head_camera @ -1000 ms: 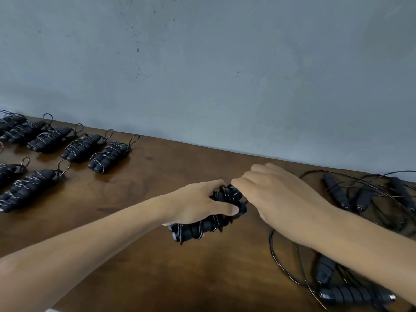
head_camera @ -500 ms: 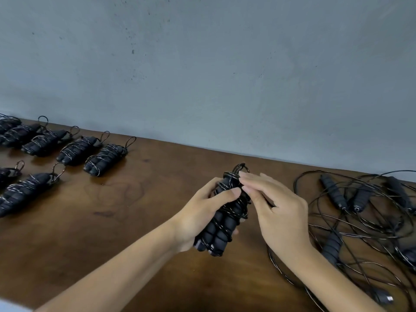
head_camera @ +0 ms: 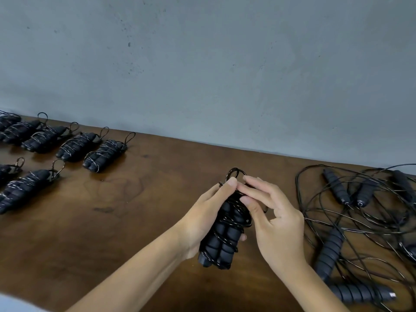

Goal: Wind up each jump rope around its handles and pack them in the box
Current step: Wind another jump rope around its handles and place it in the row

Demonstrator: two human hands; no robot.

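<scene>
Foam-handled bundle (head_camera: 221, 235) sits above the bench (head_camera: 139, 210), our left hand (head_camera: 203, 218) wrapped round it; right hand (head_camera: 267, 212) pinches, probably, the springy cord end. We'd hold the soft handles.

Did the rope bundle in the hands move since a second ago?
Yes. The rope bundle, gripped by the left hand, swung from lying sideways to standing on end, its loop now toward the wall, judged against the table.

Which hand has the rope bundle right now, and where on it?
The left hand grips the wound jump rope around the middle of its paired handles. The right hand pinches the cord wraps near the top, below the loop.
</scene>
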